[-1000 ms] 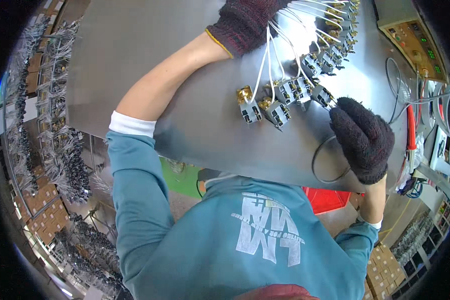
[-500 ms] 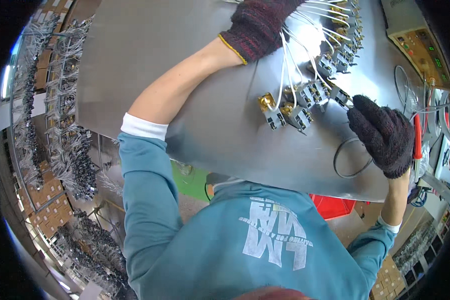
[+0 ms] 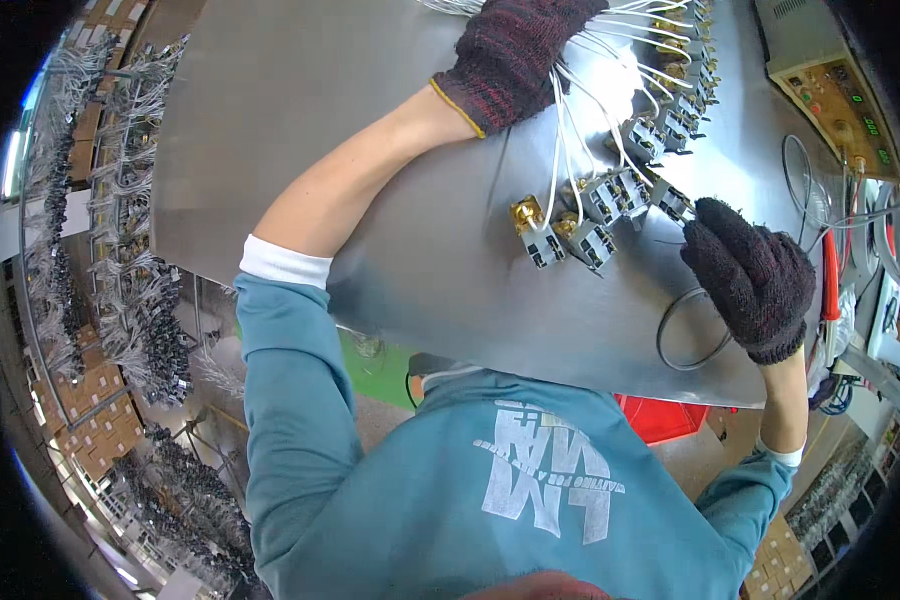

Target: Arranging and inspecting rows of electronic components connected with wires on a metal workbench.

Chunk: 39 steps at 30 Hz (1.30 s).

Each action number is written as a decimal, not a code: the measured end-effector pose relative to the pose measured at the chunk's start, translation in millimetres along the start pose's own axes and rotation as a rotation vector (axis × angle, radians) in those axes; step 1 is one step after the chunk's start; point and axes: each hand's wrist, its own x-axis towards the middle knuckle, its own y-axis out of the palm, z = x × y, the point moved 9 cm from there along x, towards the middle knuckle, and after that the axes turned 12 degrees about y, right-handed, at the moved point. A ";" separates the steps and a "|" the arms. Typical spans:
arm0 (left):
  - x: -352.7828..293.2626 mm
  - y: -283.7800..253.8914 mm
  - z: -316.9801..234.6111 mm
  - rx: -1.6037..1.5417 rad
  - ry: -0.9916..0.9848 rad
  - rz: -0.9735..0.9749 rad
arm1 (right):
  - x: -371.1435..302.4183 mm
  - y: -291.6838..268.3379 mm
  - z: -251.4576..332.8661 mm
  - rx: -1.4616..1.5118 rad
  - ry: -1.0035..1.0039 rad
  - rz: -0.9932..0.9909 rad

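Observation:
Up at the top of the metal table, my left hand (image 3: 520, 65), in a dark red-and-black knit glove, is closed round a bundle of white wires (image 3: 632, 30). Several small grey blocks with brass-coloured fittings hang on the wire ends; the nearest grey block (image 3: 542, 245) lies at the left of the lower group. My right hand (image 3: 752, 280), gloved alike, is closed with its fingertips at the rightmost grey block (image 3: 672, 198) of that group. A thin tip shows between fingertips and block; what the fingers hold is mostly hidden. By this hand lies a dark cable loop (image 3: 692, 330).
A beige instrument box (image 3: 840, 105) with green digits stands at the right, cables running from it. Beside my right hand is a red handle-like piece (image 3: 831, 275). A red bin (image 3: 660, 418) sits below the table edge. Racks of hanging wired parts (image 3: 140, 230) stand at the left.
Both hands have shifted slightly left, and the lower group of grey blocks has slid a little left with the wires. My right fingertips stay at the rightmost block.

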 end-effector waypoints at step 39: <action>-23.8 14.1 1.5 0.213 0.001 0.103 | 11.9 25.7 27.3 0.453 0.576 -0.128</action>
